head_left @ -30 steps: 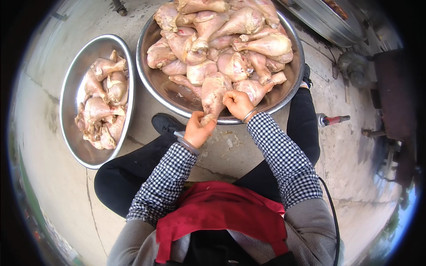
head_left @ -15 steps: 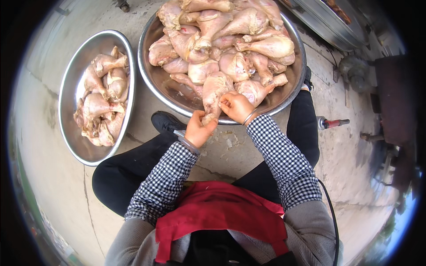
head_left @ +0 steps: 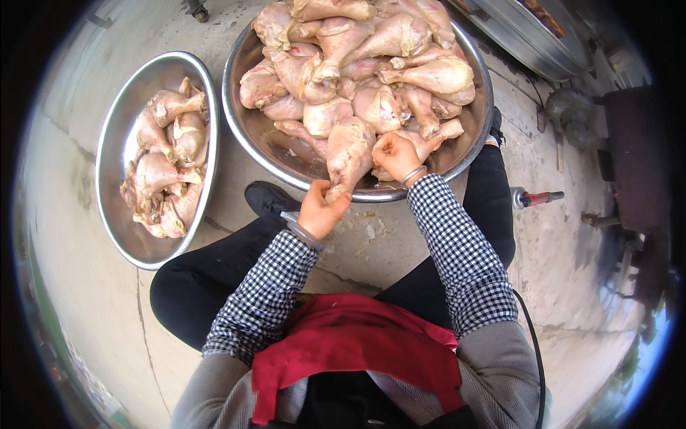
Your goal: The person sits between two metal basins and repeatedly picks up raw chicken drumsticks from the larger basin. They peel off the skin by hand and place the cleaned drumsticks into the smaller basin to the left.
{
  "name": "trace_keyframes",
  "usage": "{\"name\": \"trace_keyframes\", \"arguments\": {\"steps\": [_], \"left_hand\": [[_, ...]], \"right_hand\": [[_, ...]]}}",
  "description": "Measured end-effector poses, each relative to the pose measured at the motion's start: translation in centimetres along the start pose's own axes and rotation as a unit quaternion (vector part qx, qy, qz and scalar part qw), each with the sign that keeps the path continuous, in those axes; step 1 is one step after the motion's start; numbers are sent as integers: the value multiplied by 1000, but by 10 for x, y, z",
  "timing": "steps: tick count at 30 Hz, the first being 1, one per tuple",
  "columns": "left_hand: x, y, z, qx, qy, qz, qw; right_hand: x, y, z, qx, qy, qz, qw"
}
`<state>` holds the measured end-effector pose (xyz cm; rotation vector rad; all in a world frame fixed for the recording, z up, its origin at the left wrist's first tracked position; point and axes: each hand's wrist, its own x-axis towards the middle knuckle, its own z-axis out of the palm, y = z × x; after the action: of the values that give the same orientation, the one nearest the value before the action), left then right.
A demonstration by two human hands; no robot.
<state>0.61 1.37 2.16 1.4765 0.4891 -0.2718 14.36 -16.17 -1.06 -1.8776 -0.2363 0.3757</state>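
My left hand (head_left: 324, 209) grips the narrow bone end of a chicken drumstick (head_left: 349, 149), whose thick end points away from me over the near rim of the large metal basin (head_left: 294, 171). My right hand (head_left: 397, 156) is just right of that drumstick, apart from it, with its fingers curled in a pinch. Whatever those fingers hold, if anything, is too small to make out. Behind both hands, a heap of raw drumsticks (head_left: 391, 36) fills the basin.
A smaller metal basin (head_left: 114, 222) with several drumsticks (head_left: 158, 173) stands on the concrete floor (head_left: 93, 314) at the left. Pale scraps (head_left: 369, 227) lie between my legs. A red-handled tool (head_left: 537, 199) is beside my right leg, and another metal vessel (head_left: 532, 43) stands at the far right.
My right hand has moved from the drumstick's side to the right and slightly away from me, fingers still pinched. The left hand keeps its hold on the bone end.
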Motion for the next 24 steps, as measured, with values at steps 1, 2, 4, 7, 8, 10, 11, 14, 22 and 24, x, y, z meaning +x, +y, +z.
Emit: {"name": "trace_keyframes", "arguments": {"steps": [1,2,4,7,8,10,11,14,22,24], "left_hand": [[0,-1,0,-1,0,0,1000],[1,-3,-1,-2,-1,0,1000],[1,-3,-1,0,-1,-1,1000],[0,-1,0,3,2,-4,1000],[0,-2,0,1,4,-3,1000],[0,-2,0,-5,6,0,1000],[0,-2,1,-8,6,2,1000],[1,-3,2,-12,6,7,1000],[0,-2,1,0,2,6,1000],[0,-1,1,7,1,7,1000]], "right_hand": [[1,-3,1,125,-14,25,992],[1,-7,1,248,-27,51,967],[-1,-6,3,289,-13,86,953],[-1,-1,2,227,-48,129,964],[-1,-4,4,216,-52,138,965],[-1,-7,8,194,-59,155,967],[-3,-7,13,159,-50,138,976],[-7,-3,17,-33,-47,-52,997],[5,-15,20,-260,-52,-143,953],[9,-18,21,-288,-67,-138,945]]}}
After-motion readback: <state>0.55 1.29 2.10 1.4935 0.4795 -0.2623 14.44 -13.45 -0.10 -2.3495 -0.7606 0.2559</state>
